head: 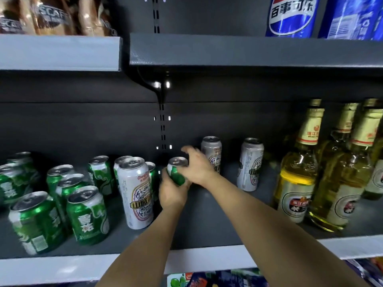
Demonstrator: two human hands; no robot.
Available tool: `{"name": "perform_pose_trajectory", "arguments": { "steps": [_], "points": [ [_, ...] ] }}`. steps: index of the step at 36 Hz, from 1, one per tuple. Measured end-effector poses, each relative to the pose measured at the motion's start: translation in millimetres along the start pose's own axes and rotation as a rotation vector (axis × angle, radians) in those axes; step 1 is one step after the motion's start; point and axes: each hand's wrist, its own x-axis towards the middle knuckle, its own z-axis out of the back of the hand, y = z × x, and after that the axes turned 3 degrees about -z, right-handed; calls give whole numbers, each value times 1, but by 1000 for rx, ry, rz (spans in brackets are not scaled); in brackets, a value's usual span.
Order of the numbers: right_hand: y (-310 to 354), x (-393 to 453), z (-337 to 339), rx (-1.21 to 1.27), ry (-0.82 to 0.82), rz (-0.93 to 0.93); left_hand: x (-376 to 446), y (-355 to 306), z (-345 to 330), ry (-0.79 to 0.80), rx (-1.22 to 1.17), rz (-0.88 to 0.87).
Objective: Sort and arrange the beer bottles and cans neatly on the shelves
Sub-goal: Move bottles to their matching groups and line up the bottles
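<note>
A small green beer can [176, 175] is held over the middle of the dark shelf [207, 222]. My left hand [172, 193] grips it from below and behind. My right hand [199, 168] lies against the can's right side with its blurred fingers lifted above the can's top. Several green cans [87, 214] stand in a loose cluster on the left. A tall silver can [137, 195] stands just left of my hands. Two more silver cans [211, 150] [249, 164] stand at the back. Several yellow glass beer bottles [296, 177] crowd the right end.
The upper shelf [248, 50] hangs low over the cans and carries blue cola bottles [292, 15] and brown snack bags [51, 15]. The shelf's pale front lip [62, 268] runs below my forearms. Colourful packets [207, 279] lie on the level beneath.
</note>
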Motion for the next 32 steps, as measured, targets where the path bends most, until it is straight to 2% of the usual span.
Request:
{"name": "perform_pose_trajectory", "arguments": {
  "steps": [2,4,7,11,17,21,32],
  "points": [
    [-4,-1,6,89,-217,-34,4,1,-2,-35,6,32],
    [-15,-2,8,63,-412,-111,8,0,-5,-56,0,45],
    [-38,-1,1,-30,-494,-212,12,-3,-10,-89,-12,59],
    [-57,2,-14,25,-473,-300,17,-7,-14,-127,-13,53],
    [-69,12,-27,57,-276,-464,24,1,-20,-123,2,60],
    [-72,17,-30,17,-286,-457,26,1,-20,-120,6,48],
    [-63,26,-39,140,-195,-363,7,-27,-20,-271,90,-396]
  ]
}}
